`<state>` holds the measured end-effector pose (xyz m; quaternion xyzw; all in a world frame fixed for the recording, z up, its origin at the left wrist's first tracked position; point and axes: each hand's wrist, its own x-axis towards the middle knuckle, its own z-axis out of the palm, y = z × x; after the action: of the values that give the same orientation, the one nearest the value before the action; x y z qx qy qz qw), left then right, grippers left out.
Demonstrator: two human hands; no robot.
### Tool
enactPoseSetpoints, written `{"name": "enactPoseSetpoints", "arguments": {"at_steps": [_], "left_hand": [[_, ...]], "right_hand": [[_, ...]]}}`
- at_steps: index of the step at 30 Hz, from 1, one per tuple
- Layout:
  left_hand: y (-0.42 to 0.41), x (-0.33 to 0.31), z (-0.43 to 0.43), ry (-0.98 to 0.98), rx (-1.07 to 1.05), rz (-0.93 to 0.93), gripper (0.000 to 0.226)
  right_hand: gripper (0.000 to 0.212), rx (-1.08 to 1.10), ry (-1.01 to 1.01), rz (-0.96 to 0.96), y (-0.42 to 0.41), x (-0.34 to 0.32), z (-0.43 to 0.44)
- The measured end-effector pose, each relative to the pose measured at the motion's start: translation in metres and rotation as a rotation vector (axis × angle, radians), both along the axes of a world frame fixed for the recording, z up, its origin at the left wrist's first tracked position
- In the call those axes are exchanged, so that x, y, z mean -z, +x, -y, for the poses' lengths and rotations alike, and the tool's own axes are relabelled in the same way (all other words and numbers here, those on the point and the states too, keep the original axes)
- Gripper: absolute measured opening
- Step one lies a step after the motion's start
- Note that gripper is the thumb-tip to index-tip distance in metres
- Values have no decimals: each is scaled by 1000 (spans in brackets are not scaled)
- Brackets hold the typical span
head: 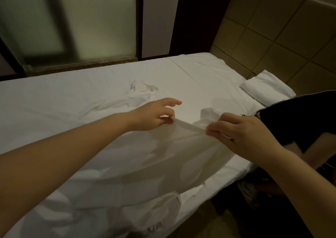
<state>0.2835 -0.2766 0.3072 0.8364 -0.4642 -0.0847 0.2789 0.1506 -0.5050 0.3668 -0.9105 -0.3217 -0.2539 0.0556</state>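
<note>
A white cloth (163, 161), thin and crumpled, lies over the near part of a bed covered with a white sheet (91, 85). I hold one edge of the cloth stretched between both hands, lifted a little above the bed. My left hand (154, 116) pinches the edge between thumb and curled fingers, with the index finger sticking out. About a hand's width to the right, my right hand (241, 134) pinches the same edge. The rest of the cloth hangs down in folds toward me.
A folded white towel or pillow (267, 86) lies at the bed's far right by a tan tiled wall (283, 29). A frosted glass panel (69, 23) stands behind the bed. A person in dark shorts (300, 116) stands at the right edge.
</note>
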Motion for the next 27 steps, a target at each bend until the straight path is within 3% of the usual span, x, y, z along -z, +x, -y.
{"name": "enactPoseSetpoints", "arguments": {"at_steps": [4,9,12,17,22,27], "left_hand": [[5,-8,25,94,129,-131,10],[-5,-13,43,-40,215,-712,20],[-8,-8,49,-38,323,-865,15],[-14,-1,71,-113,491,-1196,26],[-20,4,81,-132,551,-1219,6],[-7,-1,65,-199,363,-1182,4]], "right_hand": [[43,-66,-91,-4,-10,-4,-6],[47,-89,-66,-47,-22,-5,-1],[45,-59,-33,-58,-30,-3,7],[32,-55,-13,-73,-40,-1,13],[45,3,57,-99,-42,2,18],[48,79,100,-114,-42,8,25]]}}
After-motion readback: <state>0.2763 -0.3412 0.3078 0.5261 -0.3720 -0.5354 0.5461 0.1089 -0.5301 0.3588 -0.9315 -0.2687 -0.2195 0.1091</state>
